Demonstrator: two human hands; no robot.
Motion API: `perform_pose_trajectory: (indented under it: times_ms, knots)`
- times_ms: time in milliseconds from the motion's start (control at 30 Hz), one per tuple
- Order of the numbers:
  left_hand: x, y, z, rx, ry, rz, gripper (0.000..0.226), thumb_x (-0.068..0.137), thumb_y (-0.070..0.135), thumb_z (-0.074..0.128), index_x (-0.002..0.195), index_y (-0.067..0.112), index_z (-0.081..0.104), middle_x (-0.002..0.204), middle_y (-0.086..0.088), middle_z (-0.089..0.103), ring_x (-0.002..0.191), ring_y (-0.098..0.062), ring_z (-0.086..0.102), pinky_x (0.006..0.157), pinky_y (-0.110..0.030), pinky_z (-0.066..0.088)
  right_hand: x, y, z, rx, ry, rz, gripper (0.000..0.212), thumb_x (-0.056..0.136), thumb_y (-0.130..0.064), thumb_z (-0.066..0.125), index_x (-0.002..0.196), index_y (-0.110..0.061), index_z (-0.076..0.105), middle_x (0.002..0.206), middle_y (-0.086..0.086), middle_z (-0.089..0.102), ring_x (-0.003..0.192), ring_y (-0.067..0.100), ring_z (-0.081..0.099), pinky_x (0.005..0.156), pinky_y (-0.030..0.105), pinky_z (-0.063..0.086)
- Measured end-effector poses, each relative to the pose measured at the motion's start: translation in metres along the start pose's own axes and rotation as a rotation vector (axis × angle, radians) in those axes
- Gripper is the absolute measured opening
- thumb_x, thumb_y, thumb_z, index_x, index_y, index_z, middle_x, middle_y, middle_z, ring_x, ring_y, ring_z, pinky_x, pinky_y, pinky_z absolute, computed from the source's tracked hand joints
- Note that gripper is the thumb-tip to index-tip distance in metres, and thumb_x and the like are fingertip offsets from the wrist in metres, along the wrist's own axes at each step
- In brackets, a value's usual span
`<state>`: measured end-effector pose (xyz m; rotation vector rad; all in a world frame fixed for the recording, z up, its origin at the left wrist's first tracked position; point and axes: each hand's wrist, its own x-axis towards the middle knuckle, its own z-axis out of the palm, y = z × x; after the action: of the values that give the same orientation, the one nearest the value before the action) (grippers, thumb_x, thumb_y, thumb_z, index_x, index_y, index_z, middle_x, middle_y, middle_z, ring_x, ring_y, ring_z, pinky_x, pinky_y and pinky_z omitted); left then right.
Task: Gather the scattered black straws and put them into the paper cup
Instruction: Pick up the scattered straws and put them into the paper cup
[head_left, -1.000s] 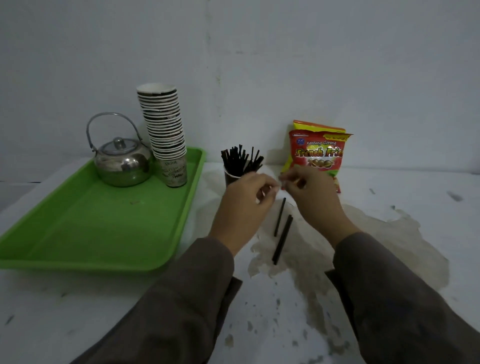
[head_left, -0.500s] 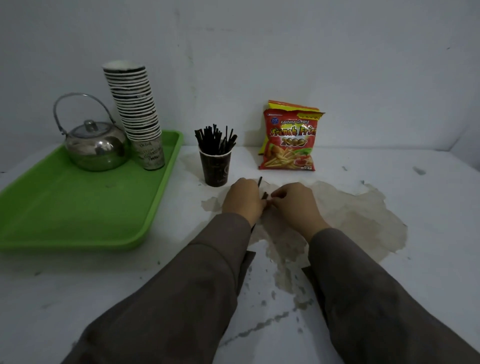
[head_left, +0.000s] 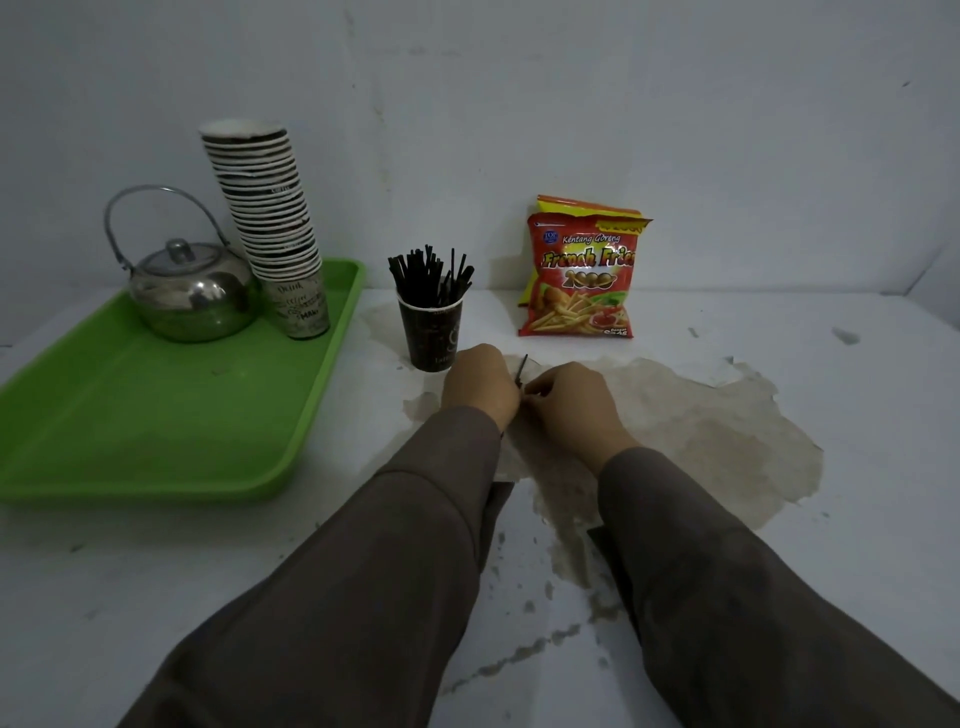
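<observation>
A dark paper cup (head_left: 430, 338) stands on the white table, holding several black straws (head_left: 428, 280) upright. Just in front and to the right of it, my left hand (head_left: 480, 382) and my right hand (head_left: 569, 400) rest together on the table with fingertips meeting. A loose black straw (head_left: 521, 368) pokes out between them, pinched by both hands. The rest of that straw is hidden under my fingers, and I cannot tell whether a second one is there.
A green tray (head_left: 156, 415) at the left carries a steel kettle (head_left: 192, 296) and a tall stack of paper cups (head_left: 270, 218). A red snack bag (head_left: 582, 275) leans on the wall behind. A brownish stain (head_left: 701, 431) spreads over the table to the right.
My hands dropped from beside the cup to the table and closed over the two loose straws that lay there. Only one straw tip still shows. The view has pulled back.
</observation>
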<state>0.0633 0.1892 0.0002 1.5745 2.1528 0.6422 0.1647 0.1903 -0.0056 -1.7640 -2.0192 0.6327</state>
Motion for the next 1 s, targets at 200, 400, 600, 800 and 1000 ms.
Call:
perform_pose_trajectory:
  times_ms: [200,400,600,800,1000]
  knots:
    - [0.003,0.002,-0.005,-0.01,-0.015,0.011,0.022,0.08,0.012,0.064,0.095,-0.002,0.057,0.108,-0.02,0.062,0.1,-0.034,0.058,0.07,-0.03,0.04,0.006,-0.006,0.005,0.017,-0.05,0.021,0.027,0.09,-0.007,0.049,0.106,-0.009,0.07,0.105,0.012,0.07,0.086,0.023,0.063,0.074,0.025,0.045]
    - [0.003,0.001,-0.005,-0.004,-0.029,0.026,0.027,0.078,0.017,0.066,0.096,-0.001,0.058,0.106,-0.019,0.063,0.097,-0.033,0.059,0.068,-0.03,0.04,0.008,-0.006,0.003,0.053,-0.07,0.035,0.029,0.091,-0.007,0.046,0.107,-0.01,0.07,0.109,0.012,0.069,0.088,0.022,0.061,0.074,0.026,0.045]
    - [0.006,-0.008,-0.009,-0.239,-0.087,-0.058,0.036,0.075,0.019,0.07,0.097,-0.006,0.058,0.099,-0.022,0.064,0.09,-0.033,0.063,0.079,-0.038,0.056,0.006,-0.008,0.001,0.223,-0.032,0.013,0.032,0.089,-0.001,0.046,0.11,-0.01,0.069,0.113,0.011,0.069,0.098,0.023,0.061,0.082,0.026,0.044]
    - [-0.005,-0.018,-0.02,-0.689,-0.213,-0.149,0.019,0.078,0.006,0.066,0.095,-0.003,0.064,0.083,-0.013,0.064,0.069,-0.018,0.061,0.059,-0.025,0.054,0.003,-0.011,0.002,0.533,0.015,0.068,0.021,0.087,-0.004,0.057,0.104,-0.006,0.07,0.101,0.011,0.07,0.08,0.016,0.064,0.082,0.029,0.054]
    - [-0.015,-0.02,-0.029,-0.775,-0.155,-0.066,0.004,0.08,0.002,0.063,0.08,0.004,0.067,0.074,-0.011,0.066,0.067,-0.019,0.065,0.057,-0.021,0.056,-0.004,-0.015,-0.004,0.916,-0.013,0.16,0.022,0.086,0.001,0.059,0.106,0.005,0.064,0.094,0.019,0.068,0.07,0.018,0.063,0.067,0.025,0.056]
